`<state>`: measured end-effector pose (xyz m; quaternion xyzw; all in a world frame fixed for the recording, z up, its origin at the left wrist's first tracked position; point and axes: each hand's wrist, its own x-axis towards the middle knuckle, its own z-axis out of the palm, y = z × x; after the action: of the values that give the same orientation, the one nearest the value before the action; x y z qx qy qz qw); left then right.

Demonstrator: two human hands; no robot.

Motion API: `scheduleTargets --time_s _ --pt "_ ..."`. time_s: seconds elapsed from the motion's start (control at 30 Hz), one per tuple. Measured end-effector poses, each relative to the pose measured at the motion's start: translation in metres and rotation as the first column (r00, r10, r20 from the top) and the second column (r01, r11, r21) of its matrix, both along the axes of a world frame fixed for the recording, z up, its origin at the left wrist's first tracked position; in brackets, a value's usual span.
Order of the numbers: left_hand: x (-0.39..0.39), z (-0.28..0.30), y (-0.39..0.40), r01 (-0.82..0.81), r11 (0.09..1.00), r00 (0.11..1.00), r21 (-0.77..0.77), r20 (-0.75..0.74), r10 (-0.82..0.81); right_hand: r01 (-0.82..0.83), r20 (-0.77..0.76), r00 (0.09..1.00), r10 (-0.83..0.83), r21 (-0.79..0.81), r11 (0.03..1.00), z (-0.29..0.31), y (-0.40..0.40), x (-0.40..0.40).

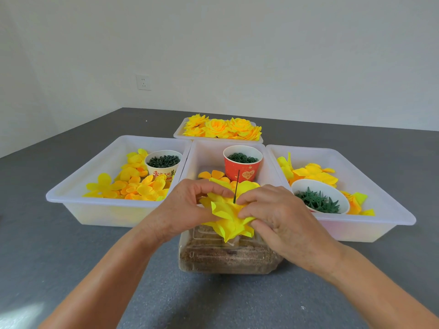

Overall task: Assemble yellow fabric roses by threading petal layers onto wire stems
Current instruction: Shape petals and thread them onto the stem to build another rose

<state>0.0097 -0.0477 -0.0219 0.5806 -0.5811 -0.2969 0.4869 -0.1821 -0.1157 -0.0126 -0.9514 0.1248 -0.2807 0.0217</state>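
Hands are working together: the left hand (190,205) and the right hand (273,214) are both pinching the yellow petal layers (228,217), which are sitting on the green wire stem (236,186) over the middle tray (204,153). The petals could be tearing or slipping off if fingers pull too hard. The left tray (78,186) is holding loose petals and a cup (164,162) of dark green bits. The right tray (392,210) is holding petals and a white bowl (319,198) of green leaf pieces.

On my grey table (71,269) sit three white bins: left (71,193), middle (206,150), right (380,210). A far tray (180,135) and a near clear box (228,260) complete it.
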Motion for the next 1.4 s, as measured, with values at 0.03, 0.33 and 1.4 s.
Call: scheduleTargets --time_s 0.03,0.33,1.4 --pt "0.0 0.001 0.002 0.014 1.0 0.999 0.008 -0.042 -0.014 0.002 -0.013 1.0 -0.002 0.0 1.0 0.0 0.0 0.0" --pt "-0.002 0.006 -0.002 -0.093 0.991 0.97 0.093 -0.215 0.112 0.024 -0.079 0.997 -0.027 -0.035 0.999 0.002 0.002 -0.003" --pt "-0.003 -0.007 -0.005 -0.073 0.995 0.993 -0.069 0.088 0.079 0.086 0.198 0.941 -0.276 0.645 0.759 -0.008 -0.002 0.026"
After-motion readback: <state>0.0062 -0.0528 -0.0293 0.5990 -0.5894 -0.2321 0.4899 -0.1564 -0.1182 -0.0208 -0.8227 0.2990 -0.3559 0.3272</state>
